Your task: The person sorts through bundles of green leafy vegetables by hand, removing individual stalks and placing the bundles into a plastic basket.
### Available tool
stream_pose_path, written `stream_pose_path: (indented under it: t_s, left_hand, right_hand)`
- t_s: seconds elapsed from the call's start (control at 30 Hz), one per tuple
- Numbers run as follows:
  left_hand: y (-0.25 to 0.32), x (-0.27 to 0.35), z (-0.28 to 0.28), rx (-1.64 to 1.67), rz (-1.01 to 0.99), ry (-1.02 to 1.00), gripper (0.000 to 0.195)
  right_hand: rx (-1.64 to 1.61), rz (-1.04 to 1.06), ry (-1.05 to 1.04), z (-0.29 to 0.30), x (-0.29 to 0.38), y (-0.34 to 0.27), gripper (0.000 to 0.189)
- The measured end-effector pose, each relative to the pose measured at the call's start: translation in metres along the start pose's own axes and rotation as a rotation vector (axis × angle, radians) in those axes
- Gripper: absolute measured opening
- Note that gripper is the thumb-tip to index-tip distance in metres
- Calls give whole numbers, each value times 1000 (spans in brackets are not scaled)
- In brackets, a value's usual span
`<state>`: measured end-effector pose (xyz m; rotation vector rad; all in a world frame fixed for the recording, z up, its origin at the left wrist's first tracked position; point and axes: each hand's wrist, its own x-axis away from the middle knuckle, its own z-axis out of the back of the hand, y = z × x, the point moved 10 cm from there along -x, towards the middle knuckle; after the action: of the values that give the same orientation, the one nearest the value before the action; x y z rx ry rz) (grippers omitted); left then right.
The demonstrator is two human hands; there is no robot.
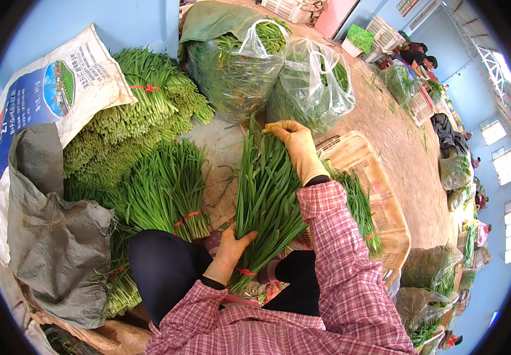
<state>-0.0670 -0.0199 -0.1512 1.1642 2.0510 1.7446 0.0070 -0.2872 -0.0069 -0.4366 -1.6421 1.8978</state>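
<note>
Over my lap lies a bundle of long flat green leaves, apparently garlic chives [266, 191], bound near the stem end with a red tie [245, 271]. My left hand [229, 253], in a pale thin glove, grips the bundle's lower left side, thumb across the leaves. At the far leaf tips, my right hand [297, 144], gloved the same way, pinches a yellowish leaf tip [272, 128] between thumb and fingers. Left of the bundle, several tied chive bunches [166, 195] lie on the floor. Another tied bunch [357, 204] rests at the crate by my right forearm.
A plastic crate [393, 213] stands to the right. Two clear bags of greens [237, 75] [311, 88] stand ahead. Stacked stem bundles [113, 133], a printed woven sack [60, 84] and a grey cloth [60, 248] are at left. Several people [415, 57] sit farther off.
</note>
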Motion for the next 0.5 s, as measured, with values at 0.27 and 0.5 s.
stream_pose_path:
  t_s: [0.27, 0.5]
  left_hand:
    - [-11, -2, 1, -16, 74, -17, 41]
    - [-6, -1, -4, -5, 50, -73, 41]
  right_hand:
    - [-80, -28, 179, 3, -7, -1, 20]
    - [387, -77, -42, -1, -17, -15, 58]
